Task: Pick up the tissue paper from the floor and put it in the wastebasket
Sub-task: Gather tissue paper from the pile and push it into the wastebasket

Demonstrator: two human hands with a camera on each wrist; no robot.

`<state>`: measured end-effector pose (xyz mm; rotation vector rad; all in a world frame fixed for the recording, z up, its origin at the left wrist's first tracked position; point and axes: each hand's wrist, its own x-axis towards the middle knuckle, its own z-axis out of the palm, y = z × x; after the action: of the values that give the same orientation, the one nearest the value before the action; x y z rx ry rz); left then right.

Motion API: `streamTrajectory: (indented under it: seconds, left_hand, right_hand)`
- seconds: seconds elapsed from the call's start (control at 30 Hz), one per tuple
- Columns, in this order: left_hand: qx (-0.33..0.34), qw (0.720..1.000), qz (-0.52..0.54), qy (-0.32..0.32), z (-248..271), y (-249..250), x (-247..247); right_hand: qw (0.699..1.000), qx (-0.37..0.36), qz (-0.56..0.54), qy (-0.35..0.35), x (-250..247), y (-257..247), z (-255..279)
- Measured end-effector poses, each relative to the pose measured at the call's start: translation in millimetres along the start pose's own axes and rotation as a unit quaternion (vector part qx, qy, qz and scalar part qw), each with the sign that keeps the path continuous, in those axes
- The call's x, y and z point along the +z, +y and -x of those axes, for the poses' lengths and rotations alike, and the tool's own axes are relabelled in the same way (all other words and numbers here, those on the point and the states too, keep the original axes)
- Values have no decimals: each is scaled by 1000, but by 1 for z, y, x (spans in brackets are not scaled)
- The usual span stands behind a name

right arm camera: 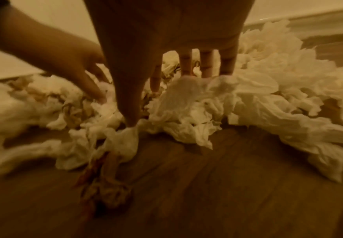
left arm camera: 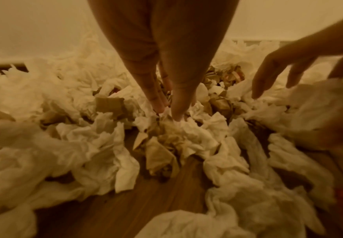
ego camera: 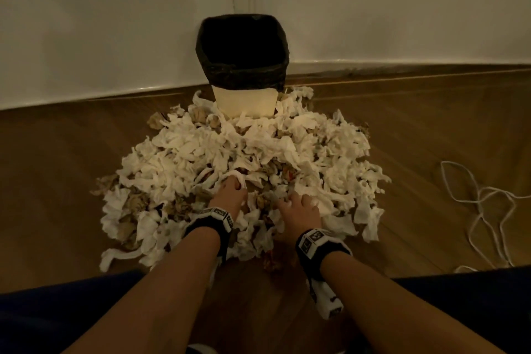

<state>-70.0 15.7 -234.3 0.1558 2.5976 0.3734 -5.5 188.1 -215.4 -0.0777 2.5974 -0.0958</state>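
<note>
A broad pile of white tissue paper (ego camera: 201,158) mixed with brown crumpled scraps lies on the wooden floor before the wastebasket (ego camera: 244,102), a cream bin with a black liner that stands against the wall. My left hand (ego camera: 234,185) reaches into the middle of the pile. In the left wrist view its thumb and forefinger pinch a white tissue (left arm camera: 167,118) between their tips. My right hand (ego camera: 298,202) is just to the right, fingers spread and straight, pressing down into the tissue heap (right arm camera: 197,103). Its fingertips (right arm camera: 186,70) sink behind the paper, and the thumb touches a strip.
A loose white cable (ego camera: 482,204) snakes over the floor at the right. A reddish-brown crumpled wad (right arm camera: 109,193) lies on bare wood near my knees. White wall and skirting run behind the bin. My dark-clothed legs fill the bottom corners.
</note>
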Motion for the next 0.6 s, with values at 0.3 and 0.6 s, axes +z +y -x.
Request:
streamTrajectory:
  seconds: [0.3,0.6]
  left_hand:
    - [6,996,-6,-84,7,-4,-3]
    - [-9,986,-100,-133,1,7,-10]
  right_hand:
    - [998,12,-24,-51,0,0,-3]
    - [991,1,-119,63,-28,10,-4]
